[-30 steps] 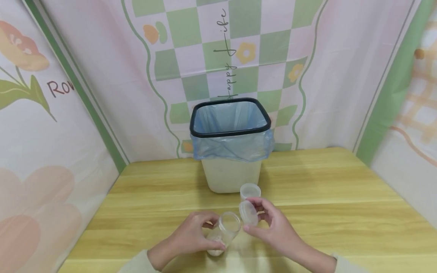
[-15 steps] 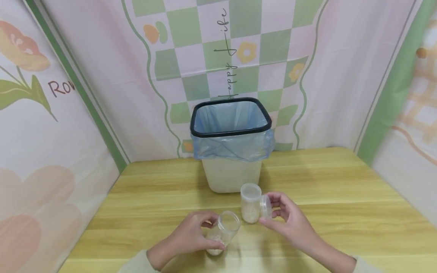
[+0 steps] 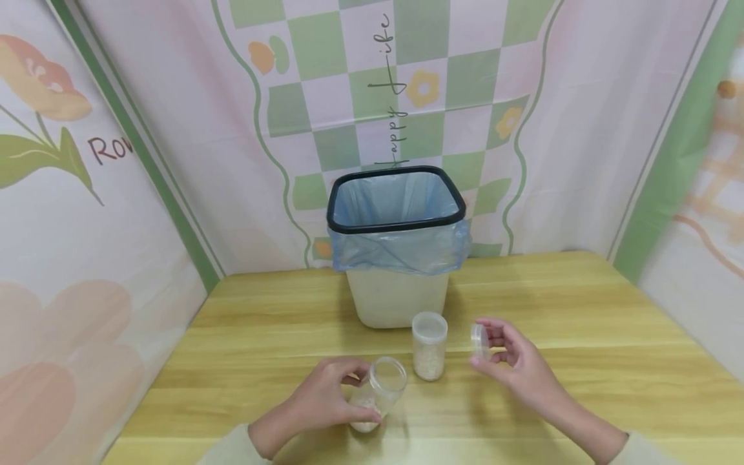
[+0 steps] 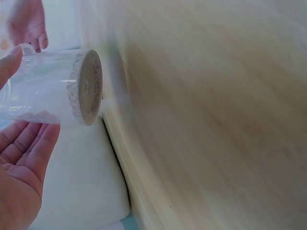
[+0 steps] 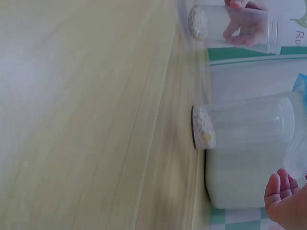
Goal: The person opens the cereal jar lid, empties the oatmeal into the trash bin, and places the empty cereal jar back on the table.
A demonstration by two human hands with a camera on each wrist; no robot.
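Note:
My left hand (image 3: 325, 397) grips a clear plastic jar (image 3: 388, 384) by its sides, thumb on the near side. This jar is uncapped, tilts to the right, and has a layer of whitish grains at the bottom, seen also in the left wrist view. Raised over the table on the right, my right hand (image 3: 520, 365) pinches a clear round lid (image 3: 479, 342) on edge between thumb and fingers. Between the hands a second jar (image 3: 429, 352) stands upright with a translucent top. Whitish grains and a yellowish bit (image 5: 206, 137) lie in its base in the right wrist view.
Behind the standing jar is a cream waste bin (image 3: 395, 297) with a black rim and a blue bag liner (image 3: 401, 248). The wood-grain table (image 3: 261, 323) ends at printed curtains (image 3: 267, 213) on the back and sides.
My right hand has carried the lid to the right, from beside the tilted jar's mouth past the standing jar, which is now fully visible. The left hand and its jar have barely moved.

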